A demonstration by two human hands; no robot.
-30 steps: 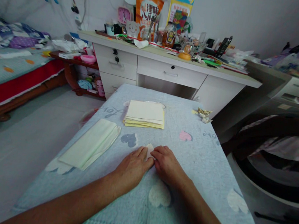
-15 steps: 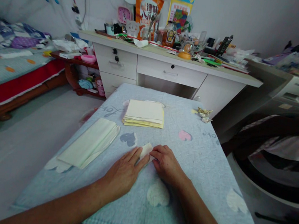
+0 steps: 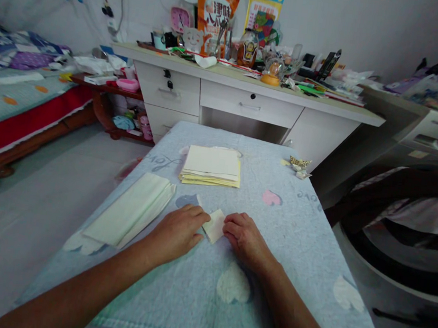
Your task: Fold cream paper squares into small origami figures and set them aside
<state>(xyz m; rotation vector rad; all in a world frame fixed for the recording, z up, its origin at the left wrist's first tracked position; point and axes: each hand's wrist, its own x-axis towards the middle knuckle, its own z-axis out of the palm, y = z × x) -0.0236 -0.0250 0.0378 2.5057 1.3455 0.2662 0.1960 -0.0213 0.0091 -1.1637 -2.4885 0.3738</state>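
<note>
The paper [image 3: 213, 227] lies on the cloth [image 3: 296, 248], between your hands. Your left hand [image 3: 179, 229] touches its left corner, thumb spread from fingers; your right hand [image 3: 244, 240] curls at the right corner, pinch undeterminable. Step judged: folding. Next move calls for aligned edges and a firm crease. Beyond: a stack [image 3: 213, 162].

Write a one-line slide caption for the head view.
Left hand and right hand on either side of a small paper square on a heart-patterned cloth, a paper stack beyond.
</note>
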